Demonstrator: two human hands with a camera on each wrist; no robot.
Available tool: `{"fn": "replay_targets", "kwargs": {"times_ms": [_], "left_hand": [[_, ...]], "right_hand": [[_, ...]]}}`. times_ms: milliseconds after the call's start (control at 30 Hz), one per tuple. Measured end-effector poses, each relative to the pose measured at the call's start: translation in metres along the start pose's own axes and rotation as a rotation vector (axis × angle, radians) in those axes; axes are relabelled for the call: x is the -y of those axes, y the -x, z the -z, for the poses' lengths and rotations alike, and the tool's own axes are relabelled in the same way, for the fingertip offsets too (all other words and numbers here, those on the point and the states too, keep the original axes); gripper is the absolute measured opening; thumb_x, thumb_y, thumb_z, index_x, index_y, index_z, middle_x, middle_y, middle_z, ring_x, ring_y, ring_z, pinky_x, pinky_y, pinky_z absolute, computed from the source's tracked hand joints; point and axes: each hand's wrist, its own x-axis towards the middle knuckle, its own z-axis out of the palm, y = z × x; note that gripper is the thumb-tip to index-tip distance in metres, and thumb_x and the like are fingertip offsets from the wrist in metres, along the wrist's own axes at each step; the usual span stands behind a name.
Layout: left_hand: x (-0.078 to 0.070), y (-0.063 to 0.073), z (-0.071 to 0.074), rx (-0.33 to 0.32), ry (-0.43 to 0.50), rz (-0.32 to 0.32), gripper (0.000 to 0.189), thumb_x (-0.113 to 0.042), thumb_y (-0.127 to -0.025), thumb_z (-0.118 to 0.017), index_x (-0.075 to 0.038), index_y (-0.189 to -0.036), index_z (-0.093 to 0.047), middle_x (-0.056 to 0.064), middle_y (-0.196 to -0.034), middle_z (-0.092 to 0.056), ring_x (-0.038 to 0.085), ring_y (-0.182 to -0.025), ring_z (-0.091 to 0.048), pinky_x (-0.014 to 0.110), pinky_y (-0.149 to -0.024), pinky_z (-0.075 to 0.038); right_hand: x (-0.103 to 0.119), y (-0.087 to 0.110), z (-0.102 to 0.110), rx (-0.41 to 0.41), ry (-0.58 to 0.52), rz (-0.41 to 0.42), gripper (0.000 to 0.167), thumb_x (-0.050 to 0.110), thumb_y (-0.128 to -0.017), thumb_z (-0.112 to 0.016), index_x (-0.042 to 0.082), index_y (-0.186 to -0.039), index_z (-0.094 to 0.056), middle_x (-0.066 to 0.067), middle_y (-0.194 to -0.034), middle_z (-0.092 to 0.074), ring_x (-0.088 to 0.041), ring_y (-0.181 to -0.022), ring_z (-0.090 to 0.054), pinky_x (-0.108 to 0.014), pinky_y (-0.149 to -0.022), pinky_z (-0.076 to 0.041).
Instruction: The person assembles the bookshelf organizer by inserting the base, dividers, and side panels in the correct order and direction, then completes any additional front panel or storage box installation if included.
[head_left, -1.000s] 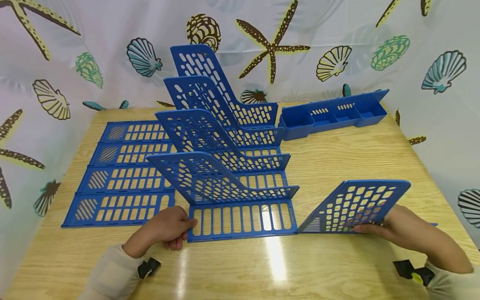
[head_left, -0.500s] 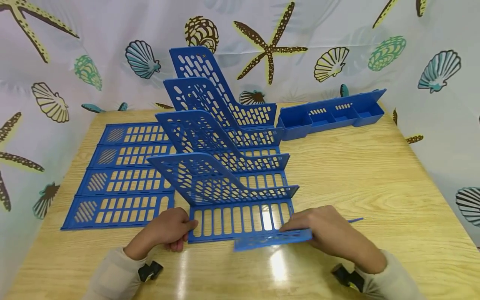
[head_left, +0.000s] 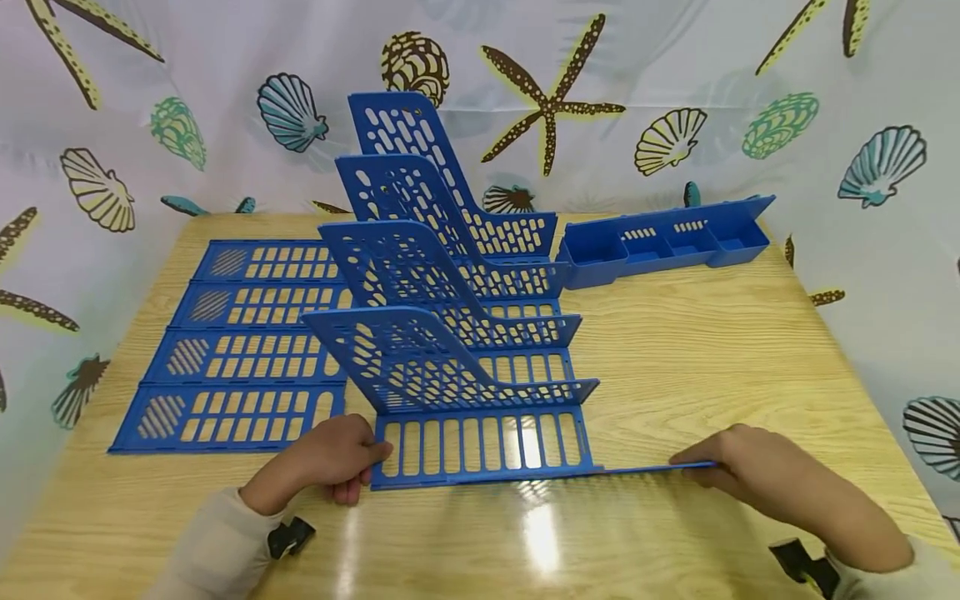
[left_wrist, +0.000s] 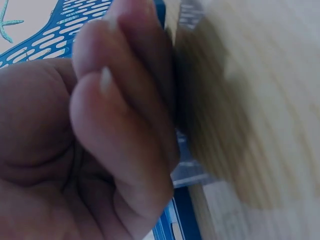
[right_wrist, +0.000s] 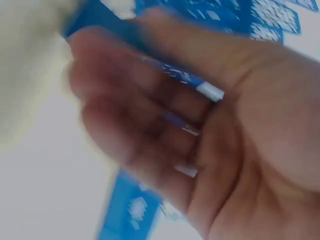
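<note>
A blue plastic file rack stands mid-table, with several upright perforated dividers [head_left: 397,342] above a slotted base [head_left: 491,482]. My left hand [head_left: 333,454] grips the front left corner of that base, thumb on top; its curled fingers [left_wrist: 125,115] lie close to the wood in the left wrist view. At the front right, my right hand [head_left: 780,483] pinches the end of a thin blue panel [head_left: 645,470], seen edge-on in the head view. The panel's other end runs along the base's front edge; whether they touch cannot be told. The right wrist view is blurred.
Flat blue slotted panels [head_left: 225,417] lie joined in a row left of the rack. A blue compartment tray [head_left: 592,262] sits at the back right of the wooden table [head_left: 720,358]. A shell-patterned cloth [head_left: 465,50] hangs behind.
My right hand swung the panel left, then back right, and turned it from a slanted broad side to edge-on along the base's front. My left hand keeps its place at the corner.
</note>
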Motion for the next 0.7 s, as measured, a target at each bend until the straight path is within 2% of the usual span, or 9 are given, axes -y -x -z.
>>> {"fn": "replay_targets", "kwargs": {"times_ms": [100, 233, 300, 367, 467, 500, 533, 667, 700], "left_hand": [[0.001, 0.001, 0.004, 0.010, -0.014, -0.039, 0.047, -0.026, -0.104, -0.053, -0.005, -0.063, -0.064, 0.003, -0.047, -0.060, 0.010, -0.037, -0.054, 0.030, -0.044, -0.049], [0.001, 0.002, 0.004, -0.005, 0.001, -0.089, 0.048, -0.023, -0.104, -0.051, -0.003, -0.062, -0.064, 0.004, -0.047, -0.062, 0.007, -0.036, -0.053, 0.028, -0.042, -0.048], [0.002, 0.004, 0.001, -0.002, 0.040, -0.072, 0.049, -0.023, -0.104, -0.050, -0.003, -0.061, -0.063, 0.003, -0.046, -0.062, 0.006, -0.036, -0.053, 0.026, -0.041, -0.047], [0.003, 0.006, -0.003, 0.003, 0.069, -0.036, 0.050, -0.024, -0.105, -0.048, -0.004, -0.061, -0.060, 0.001, -0.046, -0.060, 0.006, -0.037, -0.052, 0.024, -0.041, -0.045], [0.005, 0.005, -0.006, -0.011, 0.068, -0.027, 0.046, -0.020, -0.101, -0.050, -0.005, -0.059, -0.061, -0.002, -0.044, -0.059, 0.004, -0.036, -0.052, 0.023, -0.040, -0.046], [0.006, 0.005, -0.006, -0.016, 0.047, -0.034, 0.046, -0.019, -0.100, -0.051, -0.006, -0.058, -0.061, -0.003, -0.043, -0.058, 0.003, -0.035, -0.051, 0.023, -0.040, -0.046], [0.008, 0.005, -0.005, -0.032, 0.045, -0.070, 0.044, -0.017, -0.099, -0.052, -0.005, -0.058, -0.063, -0.001, -0.042, -0.059, 0.003, -0.034, -0.052, 0.025, -0.038, -0.047], [0.010, 0.008, -0.003, 0.007, 0.031, -0.112, 0.044, -0.013, -0.098, -0.054, 0.000, -0.058, -0.067, -0.002, -0.044, -0.060, 0.000, -0.036, -0.050, 0.022, -0.040, -0.046], [0.009, 0.009, -0.002, 0.016, 0.053, -0.126, 0.043, -0.011, -0.098, -0.053, 0.002, -0.059, -0.067, 0.001, -0.045, -0.061, 0.000, -0.036, -0.050, 0.022, -0.040, -0.046]], "right_hand": [[0.009, -0.010, -0.010, -0.038, -0.065, 0.139, 0.018, 0.020, -0.095, -0.066, 0.012, -0.104, -0.079, 0.005, -0.087, -0.078, 0.003, -0.067, -0.066, -0.018, -0.056, -0.049], [0.033, -0.029, -0.015, -0.107, -0.047, 0.277, 0.015, 0.021, -0.096, -0.065, 0.016, -0.095, -0.079, 0.010, -0.083, -0.077, 0.007, -0.066, -0.063, -0.018, -0.056, -0.049], [0.044, -0.040, -0.016, -0.107, -0.036, 0.326, 0.017, 0.022, -0.098, -0.063, 0.018, -0.089, -0.078, 0.012, -0.077, -0.074, 0.010, -0.060, -0.056, -0.017, -0.056, -0.047], [0.054, -0.048, -0.015, -0.101, -0.017, 0.352, 0.019, 0.022, -0.098, -0.063, 0.020, -0.082, -0.073, 0.015, -0.068, -0.067, 0.012, -0.054, -0.045, -0.015, -0.054, -0.041], [0.064, -0.057, -0.017, -0.096, -0.003, 0.374, 0.024, 0.022, -0.098, -0.063, 0.021, -0.075, -0.067, 0.016, -0.059, -0.054, 0.011, -0.051, -0.029, -0.013, -0.052, -0.032], [0.067, -0.060, -0.018, -0.100, 0.007, 0.383, 0.026, 0.023, -0.098, -0.063, 0.021, -0.072, -0.065, 0.017, -0.057, -0.049, 0.010, -0.052, -0.026, -0.013, -0.052, -0.030], [0.070, -0.062, -0.020, -0.103, 0.009, 0.389, 0.027, 0.023, -0.098, -0.063, 0.020, -0.071, -0.064, 0.018, -0.056, -0.045, 0.010, -0.051, -0.025, -0.013, -0.052, -0.028], [0.075, -0.068, -0.026, -0.137, -0.008, 0.424, 0.031, 0.024, -0.097, -0.065, 0.021, -0.066, -0.060, 0.019, -0.055, -0.034, 0.012, -0.051, -0.021, -0.011, -0.050, -0.025], [0.074, -0.068, -0.027, -0.153, -0.014, 0.429, 0.031, 0.024, -0.096, -0.066, 0.021, -0.066, -0.060, 0.020, -0.055, -0.034, 0.012, -0.051, -0.021, -0.010, -0.050, -0.025]]}}
